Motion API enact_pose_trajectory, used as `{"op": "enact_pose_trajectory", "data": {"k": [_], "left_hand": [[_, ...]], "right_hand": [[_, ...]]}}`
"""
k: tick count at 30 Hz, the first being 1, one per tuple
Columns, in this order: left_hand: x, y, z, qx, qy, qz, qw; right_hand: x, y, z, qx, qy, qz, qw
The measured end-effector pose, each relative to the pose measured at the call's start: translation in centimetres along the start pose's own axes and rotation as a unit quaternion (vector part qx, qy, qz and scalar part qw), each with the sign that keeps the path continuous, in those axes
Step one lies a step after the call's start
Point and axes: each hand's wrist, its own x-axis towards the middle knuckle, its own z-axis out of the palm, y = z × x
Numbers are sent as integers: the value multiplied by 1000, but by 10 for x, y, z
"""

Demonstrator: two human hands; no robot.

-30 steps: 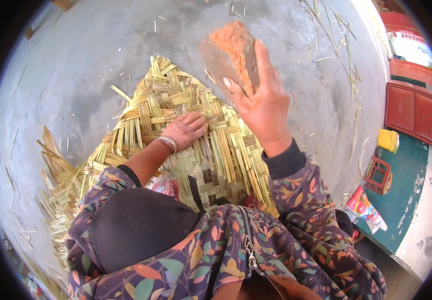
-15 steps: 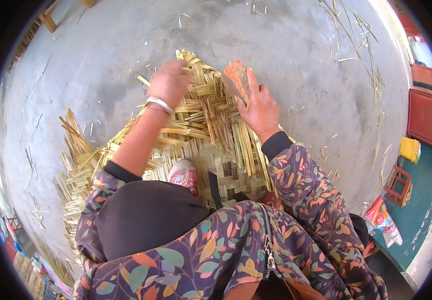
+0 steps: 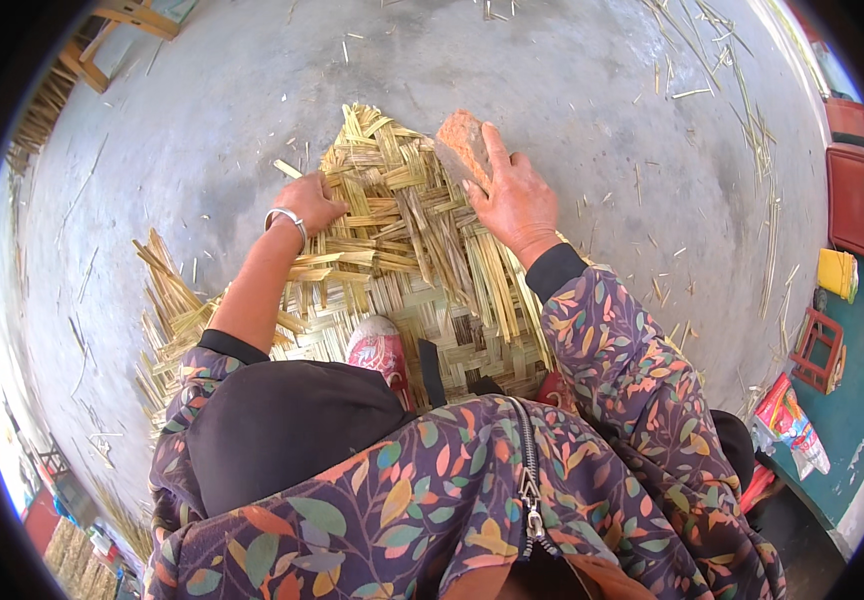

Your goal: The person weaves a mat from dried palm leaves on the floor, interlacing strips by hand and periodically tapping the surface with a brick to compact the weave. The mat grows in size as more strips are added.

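A mat woven from flat yellow-green straw strips [image 3: 382, 195] lies on the floor before me, its narrow end pointing away and loose strip ends fringing its sides. At the left edge of that narrow end, my left hand [image 3: 307, 203] is closed on the mat, with its fingertips partly hidden. My right hand [image 3: 518, 200] grips a broken reddish brick [image 3: 464, 142] beside the right edge of the mat. The thumb and fingers lie along the brick's near side. My red patterned shoe [image 3: 377, 352] rests on the near part of the weave.
Straw scraps [image 3: 742, 100] litter the grey concrete floor [image 3: 642, 160]. Wooden furniture legs [image 3: 87, 65] stand at the far left. Along the right are a red cabinet [image 3: 862, 205], a yellow container [image 3: 836, 273], a small red-brown wooden frame [image 3: 817, 350] and a colourful plastic bag [image 3: 792, 420].
My left hand, blurred over the mat's top before, has dropped down and left to its left edge. My right hand still holds the brick in nearly the same place.
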Motion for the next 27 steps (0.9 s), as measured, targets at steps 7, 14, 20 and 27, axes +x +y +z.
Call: {"op": "enact_pose_trajectory", "data": {"k": [7, 14, 20, 27], "left_hand": [[12, -3, -3, -42, -71, 7, 997], [19, 35, -1, 63, -70, -33, 995], [13, 52, 11, 100, -51, -15, 994], [26, 57, -16, 84, -155, -33, 984]], "right_hand": [[7, 5, 2, 3, -19, 10, 1000], [12, 21, 3, 18, 6, -11, 1000], [6, 32, -1, 14, 3, -7, 1000], [9, 31, -4, 14, -15, 0, 1000]]}}
